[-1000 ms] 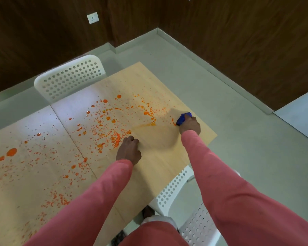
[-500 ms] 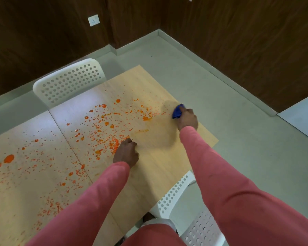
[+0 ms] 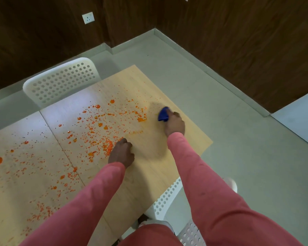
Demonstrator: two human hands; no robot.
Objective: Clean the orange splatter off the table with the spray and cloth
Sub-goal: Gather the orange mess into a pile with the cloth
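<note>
Orange splatter (image 3: 98, 132) covers much of the light wooden table (image 3: 190, 139), densest in the middle and thinning toward the left. My right hand (image 3: 174, 126) grips a blue cloth (image 3: 163, 114) and presses it on the table at the splatter's right edge. A damp, darker patch lies around and below the cloth. My left hand (image 3: 122, 152) rests on the table with its fingers curled under, holding nothing, just right of a dense orange cluster. No spray bottle is in view.
A white perforated chair (image 3: 60, 82) stands at the table's far side. Another white chair (image 3: 169, 197) sits under the near edge by my legs. Grey floor (image 3: 238, 139) surrounds the table's right end, with dark wood walls behind.
My right hand has carried the blue cloth away from me and leftward across the table, wiping off orange spots near the right edge. My left hand has stayed in place.
</note>
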